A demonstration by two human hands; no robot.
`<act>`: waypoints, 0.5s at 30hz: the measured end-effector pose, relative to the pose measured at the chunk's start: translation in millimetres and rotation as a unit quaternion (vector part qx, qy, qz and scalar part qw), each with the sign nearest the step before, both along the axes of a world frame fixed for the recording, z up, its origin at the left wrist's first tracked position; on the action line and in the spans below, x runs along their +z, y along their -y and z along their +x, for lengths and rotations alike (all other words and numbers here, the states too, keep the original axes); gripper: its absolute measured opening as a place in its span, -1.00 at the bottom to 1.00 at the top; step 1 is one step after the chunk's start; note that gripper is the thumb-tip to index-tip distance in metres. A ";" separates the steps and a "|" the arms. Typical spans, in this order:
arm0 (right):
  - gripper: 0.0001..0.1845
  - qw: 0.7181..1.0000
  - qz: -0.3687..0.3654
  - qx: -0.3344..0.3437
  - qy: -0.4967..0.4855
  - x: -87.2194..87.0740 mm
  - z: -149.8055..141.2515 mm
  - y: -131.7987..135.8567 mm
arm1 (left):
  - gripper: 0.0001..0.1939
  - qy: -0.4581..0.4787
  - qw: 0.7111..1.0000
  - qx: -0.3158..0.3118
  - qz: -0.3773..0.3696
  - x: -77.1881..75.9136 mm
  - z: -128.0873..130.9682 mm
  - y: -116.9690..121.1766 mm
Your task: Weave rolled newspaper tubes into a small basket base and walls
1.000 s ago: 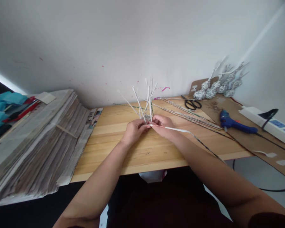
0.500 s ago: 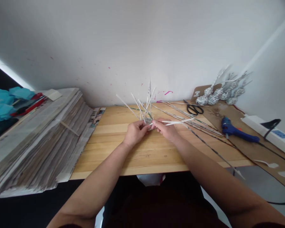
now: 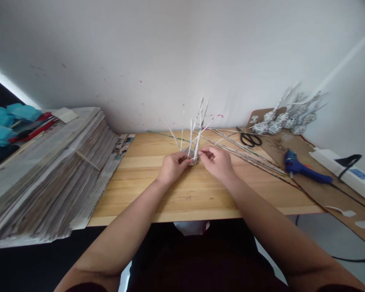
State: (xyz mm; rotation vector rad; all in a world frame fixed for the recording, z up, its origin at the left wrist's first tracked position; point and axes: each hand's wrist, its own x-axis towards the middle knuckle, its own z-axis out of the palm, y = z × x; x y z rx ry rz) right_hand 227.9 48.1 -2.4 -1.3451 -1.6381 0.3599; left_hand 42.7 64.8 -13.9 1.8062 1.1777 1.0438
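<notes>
A small woven piece of rolled newspaper tubes (image 3: pixel 194 161) rests on the wooden tabletop between my hands. Several of its pale tubes (image 3: pixel 198 136) stand up and fan outward. At its left edge my left hand (image 3: pixel 172 166) pinches the weave between thumb and fingers. My right hand (image 3: pixel 218 161) is at the right edge, its thumb and index finger closed together close against the weave. What lies between those right fingertips is too small to make out. Loose long paper tubes (image 3: pixel 252 159) lie on the table behind and right of my right hand.
Black scissors (image 3: pixel 250 139) lie at the back right. A blue glue gun (image 3: pixel 307 170) rests on brown cardboard (image 3: pixel 328 192) beside a white power strip (image 3: pixel 343 166). Wrapped newspaper bulbs (image 3: pixel 275 123) stand against the wall. A tall newspaper stack (image 3: pixel 57 178) occupies the left side.
The woven piece has turned, and its upright tubes now stand differently. Pale tubes and a long dark tube that stretched right from my right hand no longer lie there. My left hand stays pinched.
</notes>
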 end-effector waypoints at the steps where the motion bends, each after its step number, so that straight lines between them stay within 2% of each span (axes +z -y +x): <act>1: -0.80 1.000 -0.007 0.001 0.025 0.8 -0.6 1.5 | -0.78 -0.004 1.000 -0.003 0.002 0.1 -0.7 -0.3; 7: -0.82 0.997 -0.037 0.049 0.056 3.2 -6.4 8.4 | -0.69 0.009 1.000 -0.010 0.003 -0.4 -2.8 -0.5; 12: -0.79 0.992 -0.050 0.034 0.112 0.1 -3.9 4.3 | -0.72 0.010 1.000 -0.012 0.003 -1.2 -2.6 -1.0; 15: -0.86 0.993 -0.058 0.041 0.090 -1.6 -2.2 1.4 | -0.76 -0.010 1.000 -0.015 0.024 -1.8 -3.0 -2.1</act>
